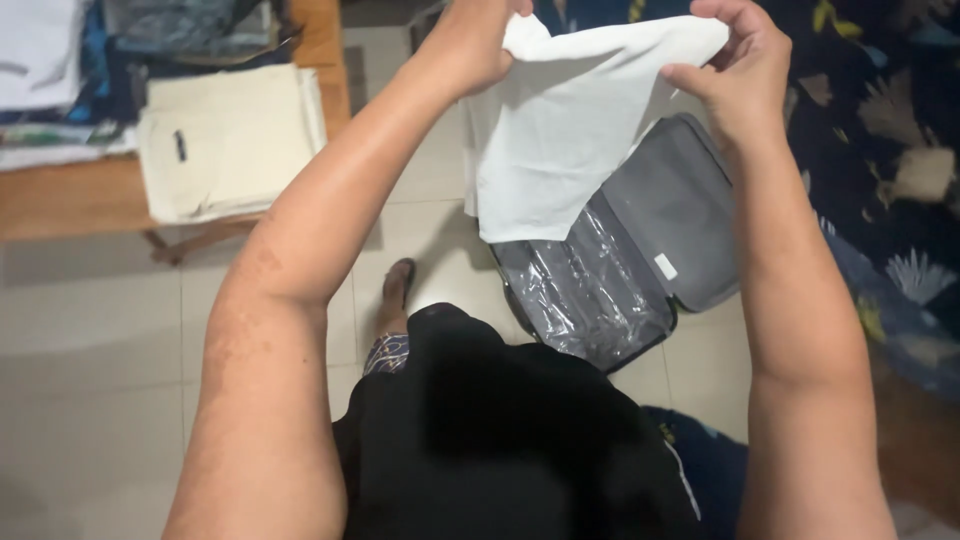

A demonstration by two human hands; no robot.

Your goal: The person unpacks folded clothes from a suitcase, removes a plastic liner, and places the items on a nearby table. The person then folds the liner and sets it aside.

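I see a wooden surface (60, 200) at the far left, carrying a folded cream cloth (230, 140) at its right edge, with other folded clothes (40, 60) behind it toward the back left corner. That stack looks finished to my eye. The white cloth (570, 130) is in the air, held up between both hands, above the open grey suitcase (660, 220) that lies on the tiled floor (90, 340). The case's clear plastic liner (580, 290) shows, and I see nothing packed in the part I can view. So I judge the work partway: some pieces folded, this one not yet folded or laid in.

My left hand (475, 45) is raised with the arm stretched up and forward, fingers closed over the cloth's upper left corner. My right hand (740, 75) is raised level with it, wrist bent inward, thumb and fingers pinching the upper right edge. The cloth hangs slack below. A patterned dark bedspread (890, 150) fills the right side.
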